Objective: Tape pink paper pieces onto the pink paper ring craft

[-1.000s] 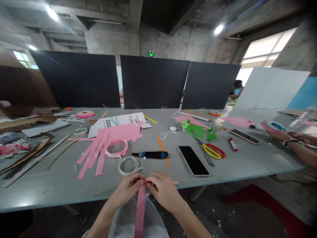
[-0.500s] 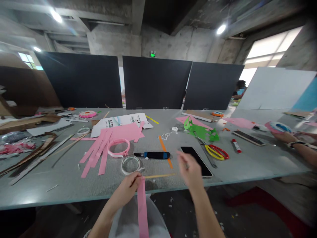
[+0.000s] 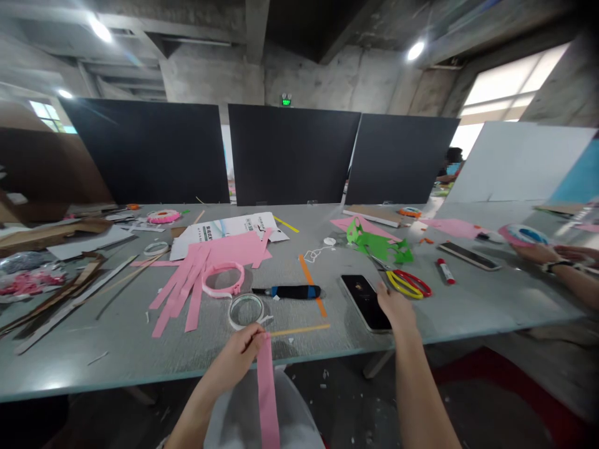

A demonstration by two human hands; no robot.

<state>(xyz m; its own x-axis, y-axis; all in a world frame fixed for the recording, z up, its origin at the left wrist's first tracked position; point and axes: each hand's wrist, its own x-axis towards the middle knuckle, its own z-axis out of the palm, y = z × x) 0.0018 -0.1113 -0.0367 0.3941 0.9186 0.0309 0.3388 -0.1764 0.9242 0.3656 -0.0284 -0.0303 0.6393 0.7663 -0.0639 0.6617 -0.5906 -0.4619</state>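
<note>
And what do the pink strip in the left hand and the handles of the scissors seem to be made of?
Pink strip: probably matte coloured paper, though thin foam sheet is possible; it hangs thin and flat from the left hand, evenly coloured, without shine.
Scissors handles: likely smooth plastic, judging by the bright, uniform red and yellow; the exact type cannot be told.

My only camera rides on my head, facing forward and tipped down across the surface (image 3: pixel 121 324); my hands (image 3: pixel 242 350) sit close at the bottom, the dark panels (image 3: pixel 294 156) farther off, the ceiling (image 3: pixel 201 19) along the top.
</note>
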